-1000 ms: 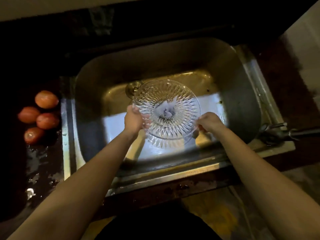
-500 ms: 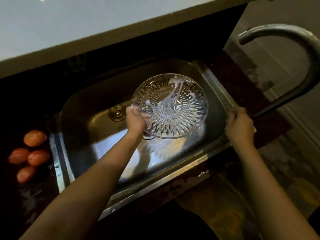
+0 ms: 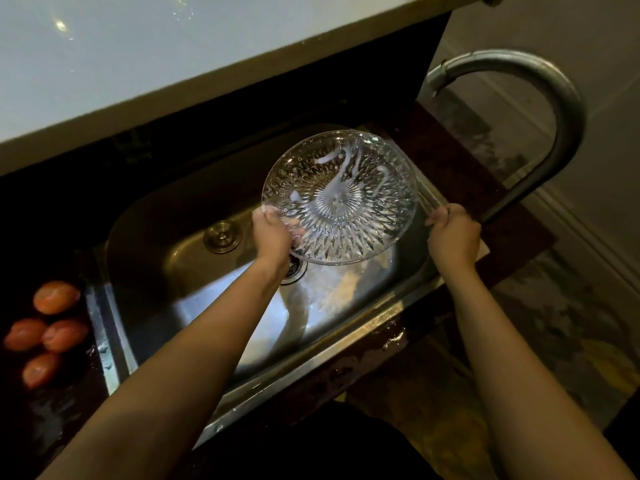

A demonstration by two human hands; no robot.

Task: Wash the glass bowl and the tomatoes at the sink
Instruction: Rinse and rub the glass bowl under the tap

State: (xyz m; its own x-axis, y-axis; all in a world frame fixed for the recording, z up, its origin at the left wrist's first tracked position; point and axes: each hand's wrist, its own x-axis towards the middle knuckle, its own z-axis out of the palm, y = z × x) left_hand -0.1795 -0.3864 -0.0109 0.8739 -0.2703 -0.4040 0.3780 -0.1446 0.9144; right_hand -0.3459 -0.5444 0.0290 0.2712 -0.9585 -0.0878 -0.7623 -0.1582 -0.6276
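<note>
One grip alone has the bowl [image 3: 341, 199]: the left grip [image 3: 273, 233] pinches its near-left rim, fingers showing through the glass, and holds it tilted above the sink [image 3: 166, 271]. White streaks run across the cut glass. The right grip [image 3: 453, 233] is curled at the foot of the tap [image 3: 561, 109], by the sink's right rim; whether it clasps anything is hidden. Wrist and bowl half cover the drain [image 3: 294, 268]. Four tomatoes [image 3: 55, 297] lie on the dark, wet surface [image 3: 52, 420] left of the sink.
</note>
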